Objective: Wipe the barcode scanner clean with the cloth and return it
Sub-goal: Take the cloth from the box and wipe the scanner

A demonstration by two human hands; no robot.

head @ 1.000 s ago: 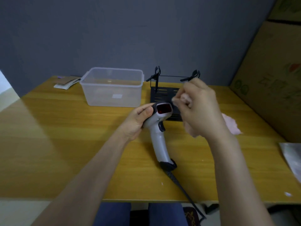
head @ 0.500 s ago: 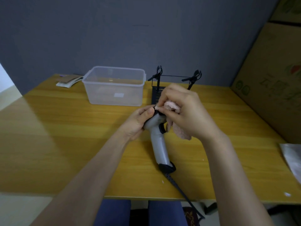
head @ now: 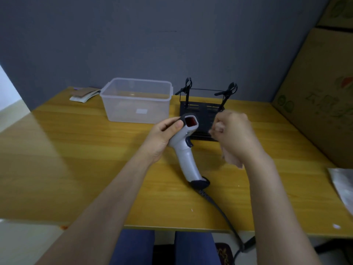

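Observation:
A grey barcode scanner [head: 186, 152] with a red window and dark trigger stands tilted on the wooden table [head: 76, 159], its handle base resting on the top and its cable running toward me. My left hand [head: 164, 136] grips the scanner's head from the left. To the right of the head, a short gap away, my right hand [head: 235, 134] is closed around a bunched pale pink cloth [head: 232, 159]. Part of the cloth hangs below the fist. A black stand [head: 202, 115] with two clips sits just behind the scanner.
A clear plastic box [head: 136, 101] stands at the back left, with papers [head: 84, 95] beyond it. Large cardboard boxes [head: 322, 96] line the right side. A silvery bag [head: 342, 188] lies at the right edge of the table.
Half a second ago my right hand pressed the cloth on the scanner's head. It has since pulled away to the right, uncovering the red window. My left hand keeps its grip.

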